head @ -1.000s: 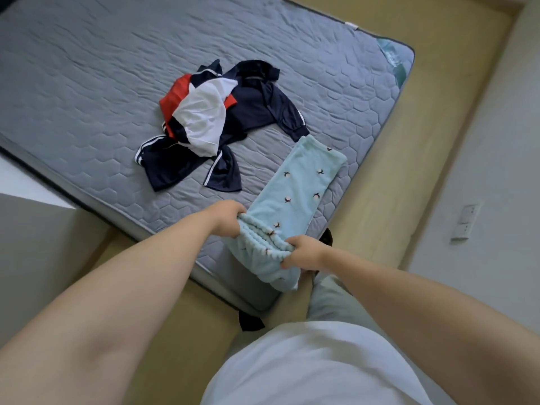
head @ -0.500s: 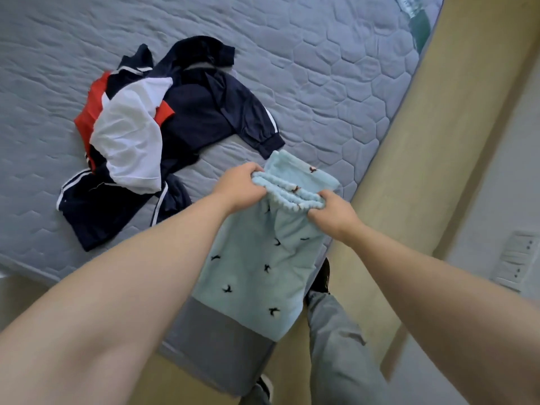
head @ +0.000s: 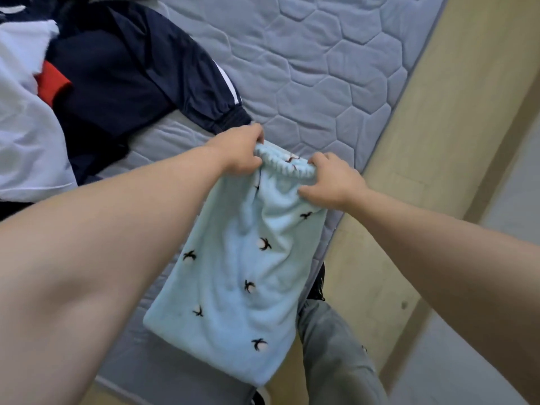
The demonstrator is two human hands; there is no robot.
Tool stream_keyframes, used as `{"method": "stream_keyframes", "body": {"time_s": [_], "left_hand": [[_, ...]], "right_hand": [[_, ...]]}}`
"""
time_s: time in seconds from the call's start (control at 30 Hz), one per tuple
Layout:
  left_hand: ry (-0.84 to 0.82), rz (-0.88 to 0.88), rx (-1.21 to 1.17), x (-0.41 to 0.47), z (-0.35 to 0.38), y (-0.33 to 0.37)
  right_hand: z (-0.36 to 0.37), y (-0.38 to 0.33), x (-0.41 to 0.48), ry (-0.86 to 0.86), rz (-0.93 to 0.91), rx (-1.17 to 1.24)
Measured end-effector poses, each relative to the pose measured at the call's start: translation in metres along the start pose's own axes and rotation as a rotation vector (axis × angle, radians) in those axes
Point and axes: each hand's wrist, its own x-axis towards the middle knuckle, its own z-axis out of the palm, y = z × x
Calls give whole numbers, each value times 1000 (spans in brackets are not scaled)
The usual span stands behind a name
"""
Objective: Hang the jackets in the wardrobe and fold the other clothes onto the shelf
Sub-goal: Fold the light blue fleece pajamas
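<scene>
Blue trousers [head: 239,273] stretch near-to-far, left hand [head: 238,153] and right hand [head: 331,182] gripping far waistband [head: 282,168]

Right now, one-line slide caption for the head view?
The left hand and right hand grip the waistband of the light blue pants on the grey mattress, beside the navy jacket.

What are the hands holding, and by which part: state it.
The light blue fleece pants, by the gathered elastic waistband: the left hand grips its left end, the right hand its right end.
</scene>
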Motion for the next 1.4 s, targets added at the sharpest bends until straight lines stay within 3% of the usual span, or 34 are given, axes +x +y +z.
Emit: {"method": "stream_keyframes", "body": {"time_s": [0.2, 0.4, 0.57, 0.63, 0.77, 0.83, 0.9, 1.03, 1.1, 1.23, 1.4], "left_hand": [[-78, 46, 179, 4, -8, -2], [41, -53, 446, 1, -16, -3], [51, -132, 291, 1, 5, 0], [218, -188, 253, -4, 18, 2], [775, -407, -23, -45, 59, 19], [877, -493, -188, -73, 88, 33], [783, -531, -261, -100, 120, 44], [360, -630, -220, -131, 171, 46], [235, -656, -249, -126, 182, 40], [136, -671, -275, -97, 180, 23], [106, -647, -247, -86, 183, 9]], "right_hand": [[-6, -4, 8, -10, -44, -27], [-4, -22, 16, 135, -140, -129], [2, -23, 23, 86, -15, -120], [-2, -25, 29, 8, 63, -92], [-23, -45, 43, -204, 78, -228], [-29, -59, 49, -295, 33, -251], [-28, -71, 54, -305, -29, -215], [-16, -74, 61, -266, -84, -210], [-14, -69, 65, -237, -65, -192], [-26, -63, 64, -299, 10, -1], [-22, -76, 41, -353, -85, 108]]}}
